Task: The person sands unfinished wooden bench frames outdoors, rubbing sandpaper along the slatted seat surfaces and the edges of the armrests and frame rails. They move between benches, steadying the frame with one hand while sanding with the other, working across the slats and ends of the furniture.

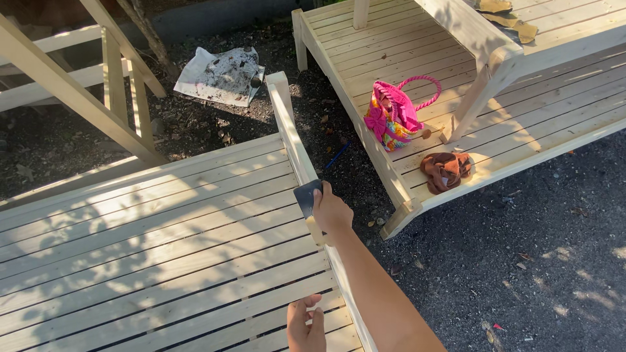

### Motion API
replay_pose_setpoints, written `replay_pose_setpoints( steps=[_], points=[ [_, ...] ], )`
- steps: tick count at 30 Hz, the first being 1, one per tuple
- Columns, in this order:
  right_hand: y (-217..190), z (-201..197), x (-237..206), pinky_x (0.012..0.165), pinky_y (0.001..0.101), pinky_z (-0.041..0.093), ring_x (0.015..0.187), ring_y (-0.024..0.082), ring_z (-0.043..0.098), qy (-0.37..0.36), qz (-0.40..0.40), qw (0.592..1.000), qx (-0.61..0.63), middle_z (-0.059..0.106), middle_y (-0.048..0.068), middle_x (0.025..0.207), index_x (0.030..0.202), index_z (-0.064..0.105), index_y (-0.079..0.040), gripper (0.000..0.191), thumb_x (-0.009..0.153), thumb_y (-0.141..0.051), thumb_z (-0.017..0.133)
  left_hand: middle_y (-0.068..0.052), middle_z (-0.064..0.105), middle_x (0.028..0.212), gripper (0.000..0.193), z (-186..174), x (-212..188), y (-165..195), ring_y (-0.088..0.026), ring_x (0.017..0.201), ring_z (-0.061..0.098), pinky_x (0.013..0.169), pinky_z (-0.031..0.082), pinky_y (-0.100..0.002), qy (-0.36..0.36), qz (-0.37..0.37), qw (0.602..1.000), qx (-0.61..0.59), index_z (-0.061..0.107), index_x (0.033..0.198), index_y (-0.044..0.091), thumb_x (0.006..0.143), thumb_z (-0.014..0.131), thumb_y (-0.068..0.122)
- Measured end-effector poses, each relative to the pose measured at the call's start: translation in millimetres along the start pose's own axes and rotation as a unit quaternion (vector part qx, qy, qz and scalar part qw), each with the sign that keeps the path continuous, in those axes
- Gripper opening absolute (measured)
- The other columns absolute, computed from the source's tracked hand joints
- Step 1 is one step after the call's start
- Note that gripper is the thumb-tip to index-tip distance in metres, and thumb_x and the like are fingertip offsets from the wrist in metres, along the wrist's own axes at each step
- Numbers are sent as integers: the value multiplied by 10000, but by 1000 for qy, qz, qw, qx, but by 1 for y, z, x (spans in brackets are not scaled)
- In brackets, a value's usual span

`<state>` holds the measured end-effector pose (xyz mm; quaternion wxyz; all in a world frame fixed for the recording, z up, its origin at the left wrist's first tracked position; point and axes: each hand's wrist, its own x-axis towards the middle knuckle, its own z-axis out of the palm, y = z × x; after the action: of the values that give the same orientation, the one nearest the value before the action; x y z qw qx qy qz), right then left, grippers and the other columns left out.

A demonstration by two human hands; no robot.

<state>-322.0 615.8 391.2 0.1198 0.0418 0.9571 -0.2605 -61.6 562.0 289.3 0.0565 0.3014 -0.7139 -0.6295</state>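
Head view: the right hand (pixel 331 212) grips a dark sanding sheet (pixel 307 197) on the pale slatted wooden frame's rail (pixel 287 127); the left hand (pixel 306 326) rests half-closed on the slats, empty.

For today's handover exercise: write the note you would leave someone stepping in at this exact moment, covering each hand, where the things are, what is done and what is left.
Right hand: presses a dark sanding sheet against the side rail of the near slatted wooden frame.
Left hand: empty, resting on the slats beside the same rail.
Nearby: second wooden frame across the gravel, carrying a pink bag and a brown cloth. Dirty paper sheet on the ground beyond the rail's end.
Done: cannot tell how much of the rail is sanded.
Left: probably the rail stretch ahead of the sheet.
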Motion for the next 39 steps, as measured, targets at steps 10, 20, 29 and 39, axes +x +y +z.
replay_pose_setpoints(
  steps=[10,20,29,39],
  points=[
    [111,33,-154,1045,596,434,1088,382,688,-26,19,999,-40,729,154,1140,1568,253,-194,607,1031,-445,386,-42,660,1097,208,-20,6,47,-157,939,606,790,525,-281,37,70,997,-20,723,1065,52,883,628,19],
    [165,64,-200,1135,729,268,1301,319,592,-38,62,991,-109,615,109,1361,1569,238,-173,638,1007,-432,393,-50,623,1085,249,15,9,128,-169,908,630,830,531,-310,-23,58,998,-33,717,1120,64,900,600,69],
    [84,10,-148,1128,651,338,1249,335,603,-44,37,996,-63,646,119,1294,1569,247,-153,621,1029,-420,398,-53,615,1122,275,42,24,121,-161,919,645,818,540,-320,23,16,998,-63,718,1130,69,881,603,52],
    [30,-7,-23,1004,525,496,1238,362,602,-87,-35,995,34,596,131,1386,1564,255,-175,609,1030,-398,447,-108,592,1156,364,97,91,136,-192,972,613,772,533,-345,201,6,973,-110,599,1275,51,916,553,94]
  ],
)
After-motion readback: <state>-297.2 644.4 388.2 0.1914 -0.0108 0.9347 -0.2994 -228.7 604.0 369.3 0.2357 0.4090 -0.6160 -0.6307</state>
